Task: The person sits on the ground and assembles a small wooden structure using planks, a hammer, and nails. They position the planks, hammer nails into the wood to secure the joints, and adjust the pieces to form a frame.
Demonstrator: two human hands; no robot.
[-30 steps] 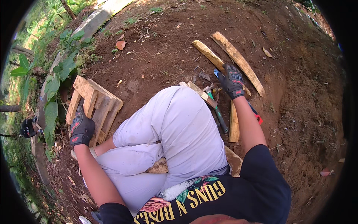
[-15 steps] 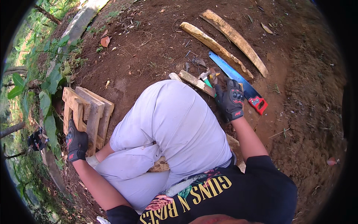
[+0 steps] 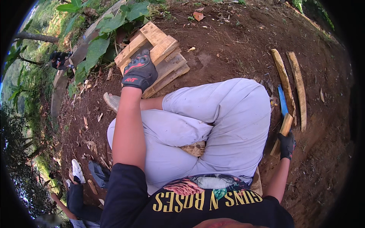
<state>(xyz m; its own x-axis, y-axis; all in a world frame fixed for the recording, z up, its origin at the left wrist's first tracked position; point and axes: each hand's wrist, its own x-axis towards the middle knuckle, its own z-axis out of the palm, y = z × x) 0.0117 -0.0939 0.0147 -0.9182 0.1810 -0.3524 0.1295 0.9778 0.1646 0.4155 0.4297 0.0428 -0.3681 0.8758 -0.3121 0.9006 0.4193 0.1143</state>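
Note:
My left hand [image 3: 140, 71], in a black and red glove, is closed on a small frame of nailed wooden boards [image 3: 165, 49] beyond my bent leg; the frame hides part of its fingers. Out to the right, my gloved right hand [image 3: 288, 145] grips a short wooden piece [image 3: 286, 125] close to the ground. Just past that piece shows the blue blade of a handsaw [image 3: 282, 99], its handle out of sight.
Two long curved wooden strips [image 3: 298, 89] lie on the soil beyond the saw. Leafy plants [image 3: 97, 49] border the frame. Another person's legs [image 3: 78, 195] and a dark cloth-like thing [image 3: 99, 174] are at the lower left.
The view has swung left. My right hand has left the spot beside the hammer and now holds a short wooden piece. My left hand has moved further onto the frame. The hammer is out of sight.

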